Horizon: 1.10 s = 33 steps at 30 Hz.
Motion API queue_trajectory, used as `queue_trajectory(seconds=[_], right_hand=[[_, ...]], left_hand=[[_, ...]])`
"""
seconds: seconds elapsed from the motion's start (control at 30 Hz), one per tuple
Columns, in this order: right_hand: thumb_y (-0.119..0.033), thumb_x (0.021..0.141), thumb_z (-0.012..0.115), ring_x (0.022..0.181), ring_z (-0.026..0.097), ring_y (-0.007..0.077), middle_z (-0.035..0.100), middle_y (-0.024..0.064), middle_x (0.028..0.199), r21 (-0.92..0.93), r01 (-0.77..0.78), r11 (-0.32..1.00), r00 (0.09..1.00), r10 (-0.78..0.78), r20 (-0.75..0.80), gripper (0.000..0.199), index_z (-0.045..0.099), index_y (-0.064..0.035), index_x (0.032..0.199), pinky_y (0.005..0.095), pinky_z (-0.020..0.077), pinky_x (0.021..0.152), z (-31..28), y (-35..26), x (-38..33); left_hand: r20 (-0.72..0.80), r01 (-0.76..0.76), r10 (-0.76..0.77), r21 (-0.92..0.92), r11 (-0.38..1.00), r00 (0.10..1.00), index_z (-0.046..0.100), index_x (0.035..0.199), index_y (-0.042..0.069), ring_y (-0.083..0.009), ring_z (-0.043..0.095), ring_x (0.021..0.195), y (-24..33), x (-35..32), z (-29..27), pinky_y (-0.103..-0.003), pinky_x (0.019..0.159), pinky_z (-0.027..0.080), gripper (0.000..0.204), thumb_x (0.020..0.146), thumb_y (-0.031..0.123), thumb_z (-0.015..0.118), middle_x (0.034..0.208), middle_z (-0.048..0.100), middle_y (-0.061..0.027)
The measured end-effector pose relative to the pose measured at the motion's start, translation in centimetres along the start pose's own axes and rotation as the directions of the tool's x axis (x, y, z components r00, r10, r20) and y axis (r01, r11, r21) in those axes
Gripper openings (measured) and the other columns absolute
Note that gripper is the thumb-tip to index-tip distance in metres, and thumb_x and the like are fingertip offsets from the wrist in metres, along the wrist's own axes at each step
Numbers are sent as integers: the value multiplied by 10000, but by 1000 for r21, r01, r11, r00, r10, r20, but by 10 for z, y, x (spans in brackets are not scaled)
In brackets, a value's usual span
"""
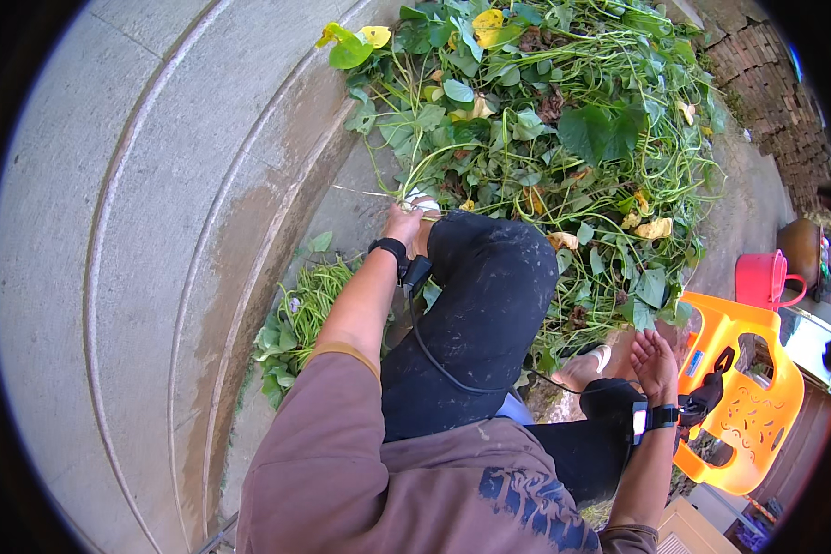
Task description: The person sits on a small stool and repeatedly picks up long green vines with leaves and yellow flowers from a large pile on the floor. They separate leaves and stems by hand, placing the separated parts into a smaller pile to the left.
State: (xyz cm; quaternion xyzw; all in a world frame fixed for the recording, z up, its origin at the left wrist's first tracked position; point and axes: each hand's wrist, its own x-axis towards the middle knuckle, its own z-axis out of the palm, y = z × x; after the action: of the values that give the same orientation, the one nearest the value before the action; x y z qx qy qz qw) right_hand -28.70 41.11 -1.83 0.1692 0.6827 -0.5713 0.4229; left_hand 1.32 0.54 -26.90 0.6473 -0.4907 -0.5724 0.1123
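My left hand [404, 223] is closed around a few green vine stems [422, 172], next to my left foot in a white slipper [423, 203]. The stems run up into a big heap of leafy vines [563, 157] with some yellow and brown leaves. A smaller bundle of vines [316, 305] lies on the ground to the left of my forearm. My right hand [656, 363] is raised above my right knee with its fingers loosely stretched and nothing seen in it. It is close to the heap's lower right edge and an orange plastic chair [743, 397].
Broad concrete steps [129, 231] rise along the left. A pink bucket [759, 280] and a brown pot [799, 249] stand beyond the chair. Stacked bricks or tiles [766, 102] line the upper right. A cardboard box [697, 531] sits at lower right. Thin cables [452, 383] cross my legs.
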Motion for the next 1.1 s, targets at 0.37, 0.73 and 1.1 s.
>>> queue_trajectory(seconds=[0.37,0.73,1.1], right_hand=[[-265,877,527,757,599,155,625,42,907,38,10,999,998,-7,-58,229,560,-80,1008,283,481,658,5,7,-16],[-229,888,516,725,594,144,614,63,895,37,105,994,991,-108,81,241,526,-37,1034,263,482,619,27,-2,-15],[-218,872,564,743,596,121,621,55,898,107,299,948,912,-317,259,254,535,-51,1061,246,481,625,49,-18,-47]], left_hand=[[233,204,-100,-481,852,967,413,1123,61,-165,574,689,39,15,6,-314,559,465,338,852,182,574,852,575,-84],[420,-240,447,-458,856,790,576,925,80,-28,404,508,236,-78,-32,-166,438,357,127,899,193,525,662,500,42],[273,-536,890,-720,441,365,513,1099,-13,-33,312,498,371,-281,-79,-189,464,273,253,936,172,460,769,467,7]])
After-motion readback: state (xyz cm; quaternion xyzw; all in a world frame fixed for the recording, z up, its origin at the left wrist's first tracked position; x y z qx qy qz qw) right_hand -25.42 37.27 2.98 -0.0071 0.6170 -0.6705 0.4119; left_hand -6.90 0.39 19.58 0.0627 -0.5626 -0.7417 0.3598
